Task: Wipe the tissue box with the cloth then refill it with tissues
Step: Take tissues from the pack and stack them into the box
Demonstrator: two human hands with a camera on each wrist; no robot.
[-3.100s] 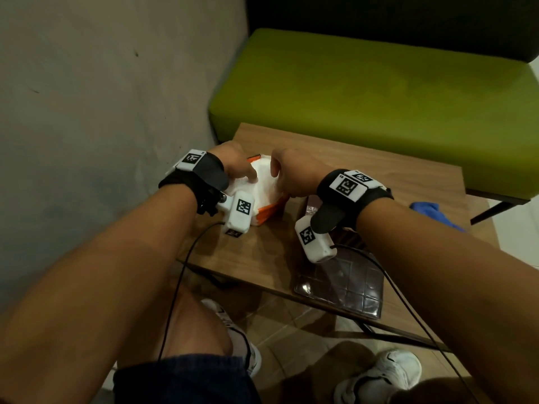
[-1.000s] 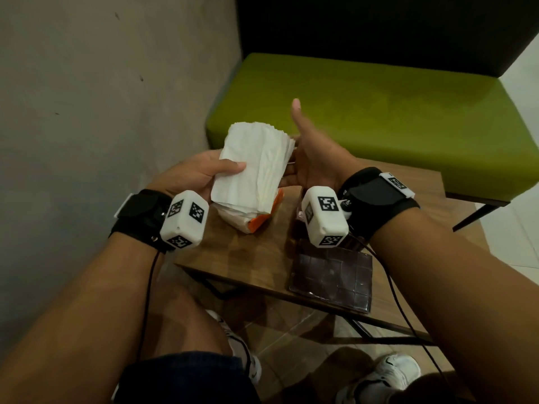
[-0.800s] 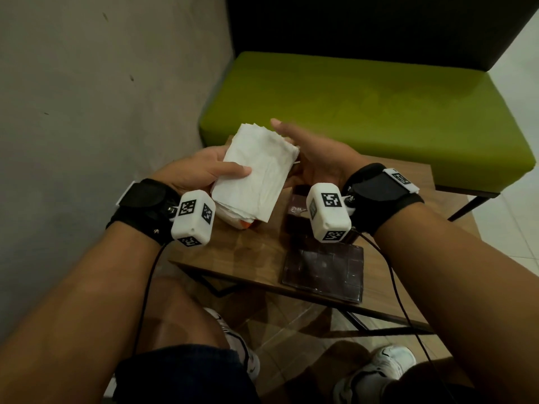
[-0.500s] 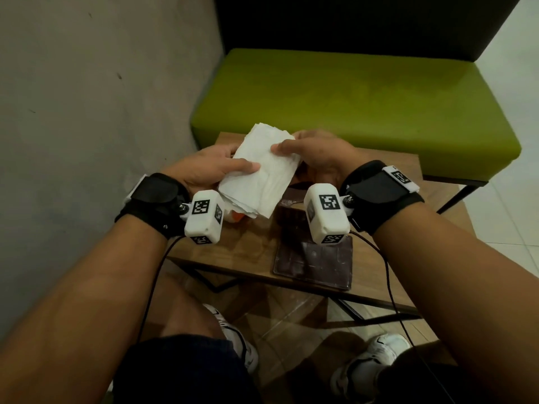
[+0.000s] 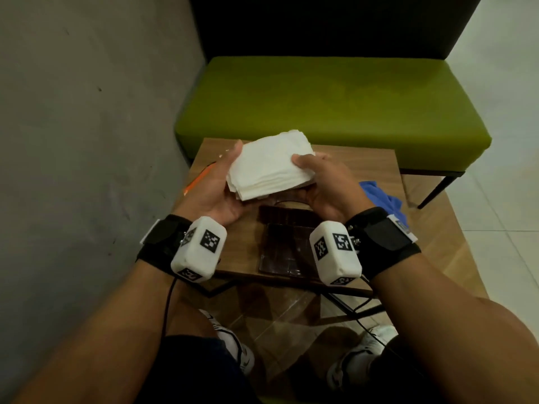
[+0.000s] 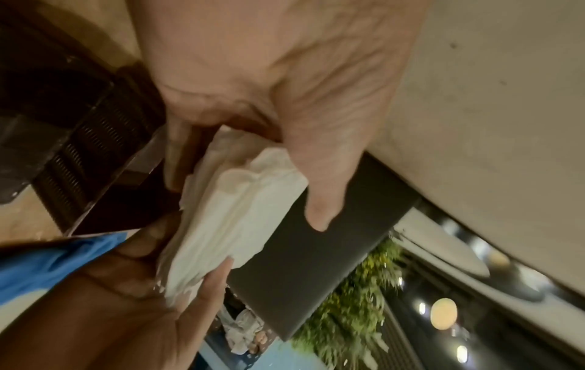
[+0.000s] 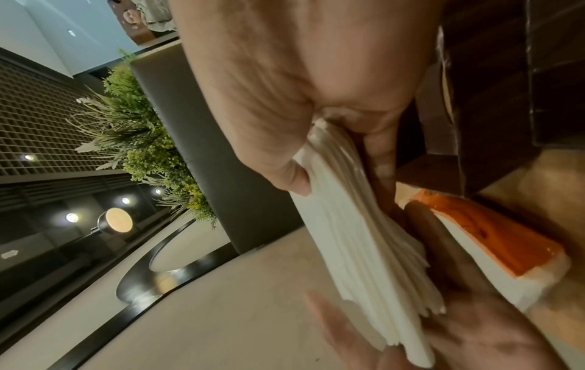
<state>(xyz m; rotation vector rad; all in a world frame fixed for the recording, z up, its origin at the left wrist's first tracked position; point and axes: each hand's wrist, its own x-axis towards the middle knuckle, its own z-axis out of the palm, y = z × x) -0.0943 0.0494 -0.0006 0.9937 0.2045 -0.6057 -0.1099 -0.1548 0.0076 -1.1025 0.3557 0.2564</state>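
Note:
Both hands hold a stack of white tissues (image 5: 271,167) lying flat in the air above the table. My left hand (image 5: 221,185) cups its left end, thumb along the edge and fingers beneath. My right hand (image 5: 323,182) pinches the right end, thumb on top. The dark brown tissue box (image 5: 284,243) lies on the table just below and in front of the stack. The blue cloth (image 5: 379,196) lies to the right of the box. The left wrist view shows the tissues (image 6: 234,212) edge-on, and the right wrist view shows the tissues (image 7: 357,237) fanned.
An orange and white tissue wrapper (image 5: 198,179) lies on the small wooden table (image 5: 364,258) at the left, also seen as the wrapper (image 7: 494,240). A green bench (image 5: 335,106) stands behind the table, and a grey wall (image 5: 87,126) runs close on the left.
The left hand lifted the stack out of the orange wrapper and held it upright. The right hand has since taken its other end. The stack now lies flat, further right, above the dark box.

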